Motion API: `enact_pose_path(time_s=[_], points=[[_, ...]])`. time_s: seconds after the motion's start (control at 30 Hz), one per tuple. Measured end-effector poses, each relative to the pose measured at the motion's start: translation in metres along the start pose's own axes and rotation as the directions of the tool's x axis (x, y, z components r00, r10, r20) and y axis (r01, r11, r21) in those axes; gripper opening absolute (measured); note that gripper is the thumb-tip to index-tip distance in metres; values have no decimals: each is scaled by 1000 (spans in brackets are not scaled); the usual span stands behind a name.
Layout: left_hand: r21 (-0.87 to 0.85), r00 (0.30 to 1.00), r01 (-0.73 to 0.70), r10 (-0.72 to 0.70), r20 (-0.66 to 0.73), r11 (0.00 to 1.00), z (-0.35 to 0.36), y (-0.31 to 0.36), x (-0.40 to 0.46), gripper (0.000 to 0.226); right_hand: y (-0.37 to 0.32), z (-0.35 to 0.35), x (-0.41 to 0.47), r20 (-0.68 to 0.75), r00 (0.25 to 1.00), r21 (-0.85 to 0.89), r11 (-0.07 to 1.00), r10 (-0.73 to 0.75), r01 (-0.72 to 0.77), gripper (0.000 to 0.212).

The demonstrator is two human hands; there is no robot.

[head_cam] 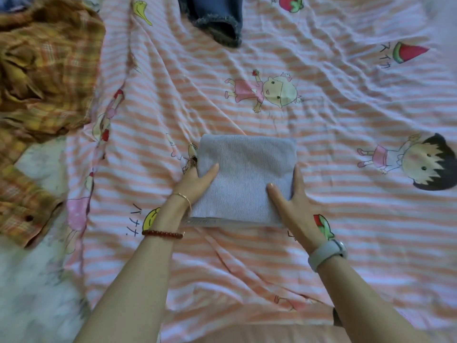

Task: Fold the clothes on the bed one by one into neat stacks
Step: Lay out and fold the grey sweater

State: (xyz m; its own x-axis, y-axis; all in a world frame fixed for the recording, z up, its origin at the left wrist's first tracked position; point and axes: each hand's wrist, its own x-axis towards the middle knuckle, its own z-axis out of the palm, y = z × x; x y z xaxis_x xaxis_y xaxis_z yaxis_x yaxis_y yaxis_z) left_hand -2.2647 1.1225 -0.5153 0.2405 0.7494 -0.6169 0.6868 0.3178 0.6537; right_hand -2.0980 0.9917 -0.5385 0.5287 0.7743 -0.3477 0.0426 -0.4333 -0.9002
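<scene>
Bed with pink-and-white striped cartoon sheet (321, 149); at centre, folded pale grey-blue knit garment (244, 179), soft, light, likely to slump unless lifted by both side edges. Left hand (195, 184) and right hand (294, 201) each grasp one side edge.

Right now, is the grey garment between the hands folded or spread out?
Folded: the grey garment is a compact rectangle with layered edges at its near side.

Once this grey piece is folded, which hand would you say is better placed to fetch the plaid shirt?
Probably the left hand: the plaid shirt lies on its side of the bed, while the right hand grips the grey piece's far edge.
</scene>
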Motion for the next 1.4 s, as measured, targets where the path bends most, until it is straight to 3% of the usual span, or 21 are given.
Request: enact_pose_path(time_s=[0.1,0.2,0.4,0.6,0.73,0.83,1.0,1.2,1.4], points=[[-202,1000,0,3,12,979,-2,7,-7,22,-14,-7,-6,9,999,68,997,31,-31,75],[-333,997,40,-16,74,942,-5,8,-30,37,-30,-21,-25,35,998,149,988,44,-49,66],[-313,992,68,-30,124,947,1,-2,-108,37,-39,-57,-100,133,980,195,966,145,-170,61],[-264,996,91,-81,49,960,36,-8,-180,35,-26,-103,-182,211,939,231,920,271,-317,91],[-87,1000,-9,10,14,996,73,10,-215,38,-24,-146,-219,114,963,195,945,245,-264,88],[-33,992,-108,110,68,994,109,38,-241,33,-24,-190,-241,-5,977,206,956,215,-210,73],[26,908,-351,333,253,936,196,91,-287,72,-2,-287,-280,-236,947,231,959,218,-163,55],[70,864,-404,356,356,912,345,149,-351,73,49,-438,-329,-334,911,250,954,243,-163,55],[87,823,-414,332,460,906,476,198,-398,68,90,-565,-371,-396,864,329,926,311,-182,40]])
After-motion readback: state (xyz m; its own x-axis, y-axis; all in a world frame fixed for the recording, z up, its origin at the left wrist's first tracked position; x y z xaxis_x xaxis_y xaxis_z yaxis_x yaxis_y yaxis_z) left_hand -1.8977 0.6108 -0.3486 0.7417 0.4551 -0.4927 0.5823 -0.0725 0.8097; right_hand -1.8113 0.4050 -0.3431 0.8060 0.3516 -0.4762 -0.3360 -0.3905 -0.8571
